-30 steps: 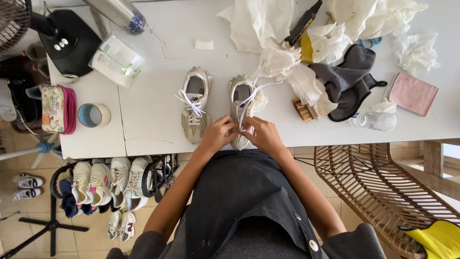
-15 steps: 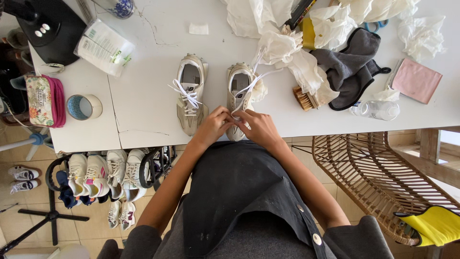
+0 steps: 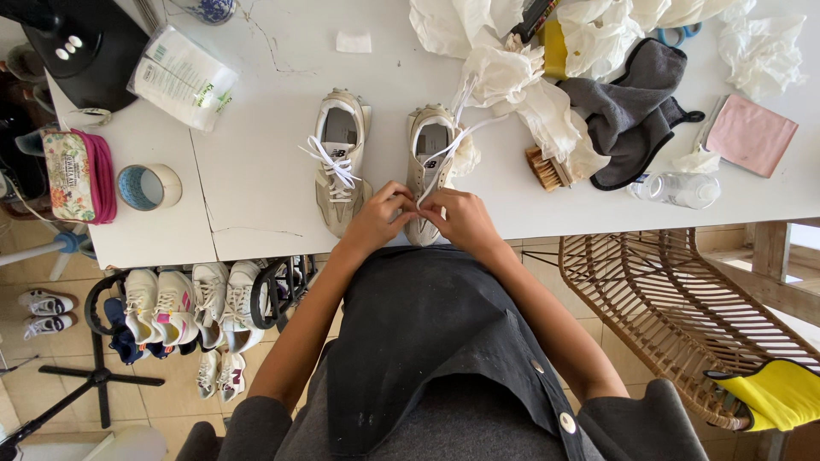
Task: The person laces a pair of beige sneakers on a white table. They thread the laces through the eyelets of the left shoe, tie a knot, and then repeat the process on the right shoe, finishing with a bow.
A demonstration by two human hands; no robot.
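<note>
Beige sneaker [image 3: 430, 162], white laces loose, unlaced.

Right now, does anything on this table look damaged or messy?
Yes. The white table has cracks running across its top, one near the left sneaker. Crumpled white paper is heaped beside the right sneaker.

A white table [image 3: 256, 196] with a cracked top spans the area beyond the hands. Below them lies tan tiled floor [image 3: 51, 341]. A woven rattan chair [image 3: 675, 307] stands to their right, in daylight.
</note>
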